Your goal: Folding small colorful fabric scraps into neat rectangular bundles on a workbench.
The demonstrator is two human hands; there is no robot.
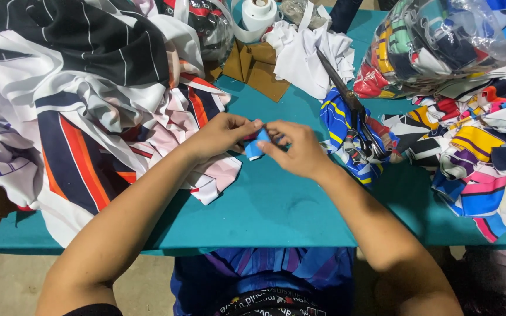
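Head view: left hand (221, 136) and right hand (297, 149) meet above teal worktop (276, 205), fingers closed, both pinching small blue fabric piece (257, 144) between them. Piece hangs tilted, equally near both hands. Scissors (352, 111) lie just right, on striped cloth.

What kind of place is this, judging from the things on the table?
Probably a sewing or garment workshop. Piles of striped fabric cover a teal table, large scissors lie on cloth, and both hands, left and right, hold a small blue scrap.
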